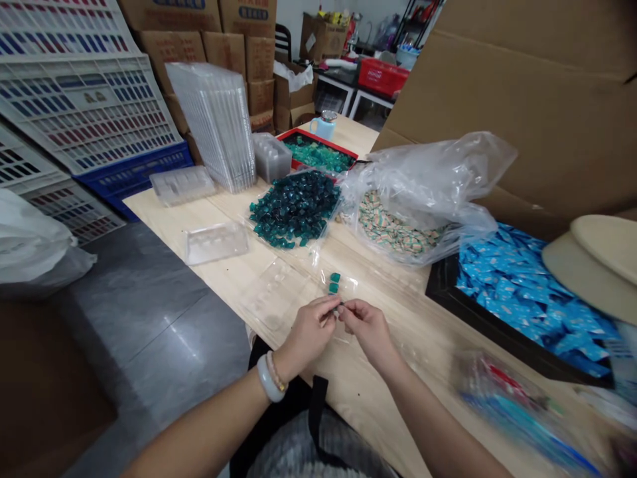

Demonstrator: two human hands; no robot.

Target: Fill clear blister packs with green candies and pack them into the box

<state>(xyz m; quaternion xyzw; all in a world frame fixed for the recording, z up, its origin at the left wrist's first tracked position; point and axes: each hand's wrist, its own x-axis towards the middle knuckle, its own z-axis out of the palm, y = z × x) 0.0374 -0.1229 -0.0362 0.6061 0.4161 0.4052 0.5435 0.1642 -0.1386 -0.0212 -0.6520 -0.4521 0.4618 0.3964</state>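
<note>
My left hand (314, 324) and my right hand (364, 325) meet fingertip to fingertip at the near edge of the table. Both pinch at a small dark piece (341, 305), mostly covered by the fingers; its kind cannot be made out. Just beyond the fingertips, two shiny green gem-like pieces (334, 288) lie in a row on a clear plastic tray (350, 284). To the left of it is another flat clear plastic tray (276, 292). Farther back sits a heap of dark green gem-like pieces (296, 206) on clear plastic.
A clear bag (438, 166) of small striped packets stands right of the heap. Blue packets (522, 292) fill a black tray at right. Stacked clear trays (213, 126), a red tray (354, 157) of green pieces and a light blue mug (326, 125) stand behind. Crates (89, 99) line the left.
</note>
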